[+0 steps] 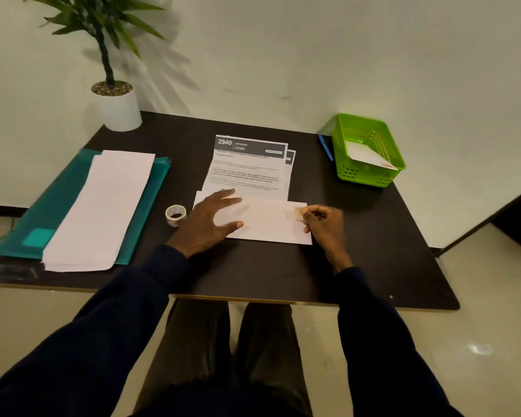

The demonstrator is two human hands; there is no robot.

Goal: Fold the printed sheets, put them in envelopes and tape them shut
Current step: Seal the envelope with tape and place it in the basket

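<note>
Left grip [214,219], spread flat, pins the flimsy envelope [268,222] beneath it; right grip [322,219] pinches sticky tape [298,212] by its end.

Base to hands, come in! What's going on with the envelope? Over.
Left hand flat on envelope. Right hand pinching tape piece at envelope's right end. Tape roll beside left hand, nothing blocking.

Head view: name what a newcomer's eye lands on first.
At the middle of the table, the left hand presses flat on a white envelope while the right hand pinches a piece of tape at its right end. Next, the bright green basket at the far right corner and the teal folder on the left.
</note>
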